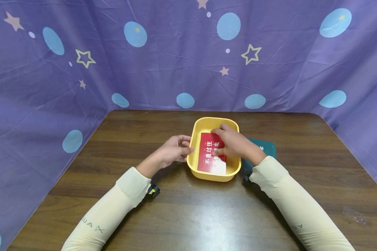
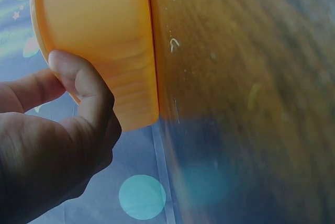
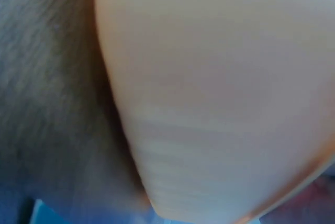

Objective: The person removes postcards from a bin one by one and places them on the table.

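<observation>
A yellow plastic bin (image 1: 193, 166) stands on the table, with a red booklet (image 1: 204, 158) printed with white characters lying inside it. My left hand (image 1: 172, 151) pinches the bin's left rim between thumb and finger, as the left wrist view also shows at the orange-looking wall (image 2: 104, 72). Reaching in over the right rim, my right hand (image 1: 231, 142) is at the booklet, with thumb and fingers spread apart over its upper right part. The bin's outer wall (image 3: 209, 103) fills most of the right wrist view, so the right fingers' contact is hidden there.
A teal book or folder (image 1: 267, 144) lies right of the bin, partly under the right forearm. Small clear scraps (image 1: 355, 216) lie on the brown wooden table (image 1: 188, 212) at far right. A purple curtain (image 1: 182, 62) hangs behind and at both sides.
</observation>
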Demonstrator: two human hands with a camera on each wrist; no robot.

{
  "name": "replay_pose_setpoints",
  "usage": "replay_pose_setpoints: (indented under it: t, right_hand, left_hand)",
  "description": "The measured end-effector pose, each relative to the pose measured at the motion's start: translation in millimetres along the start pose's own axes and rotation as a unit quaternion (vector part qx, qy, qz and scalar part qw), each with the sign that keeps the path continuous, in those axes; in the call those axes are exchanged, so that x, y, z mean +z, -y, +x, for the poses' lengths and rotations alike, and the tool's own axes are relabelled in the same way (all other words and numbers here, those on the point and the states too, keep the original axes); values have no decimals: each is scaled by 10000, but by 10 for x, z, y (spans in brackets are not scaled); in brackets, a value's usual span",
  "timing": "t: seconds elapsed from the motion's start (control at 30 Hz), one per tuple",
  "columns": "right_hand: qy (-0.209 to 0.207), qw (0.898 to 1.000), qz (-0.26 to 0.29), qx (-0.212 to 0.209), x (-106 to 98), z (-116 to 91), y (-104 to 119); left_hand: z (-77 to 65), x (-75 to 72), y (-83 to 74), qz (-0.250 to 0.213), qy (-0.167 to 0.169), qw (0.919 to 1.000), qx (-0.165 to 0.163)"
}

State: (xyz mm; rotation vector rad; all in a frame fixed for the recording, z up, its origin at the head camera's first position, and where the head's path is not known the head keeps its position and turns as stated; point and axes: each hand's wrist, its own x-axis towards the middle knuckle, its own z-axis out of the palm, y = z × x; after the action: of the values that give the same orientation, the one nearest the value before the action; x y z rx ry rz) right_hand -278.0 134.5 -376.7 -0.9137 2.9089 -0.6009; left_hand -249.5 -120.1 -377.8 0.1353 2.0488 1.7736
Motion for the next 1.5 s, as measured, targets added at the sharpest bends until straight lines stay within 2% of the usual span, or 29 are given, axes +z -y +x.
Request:
replay_pose_setpoints:
  t: [0.53, 0.97, 1.5]
  right_hand:
    - [-617, 9939, 319, -861, -244, -71, 83]
    - [-659, 9921, 494, -950, -375, -159, 198]
    - [-1056, 9876, 476, -1065, -580, -289, 251]
  left_hand:
    - [11, -6, 18, -30, 32, 10000, 64]
    - [19, -11, 35, -14, 39, 10000, 39]
    - [17, -13, 35, 15, 25, 10000, 38]
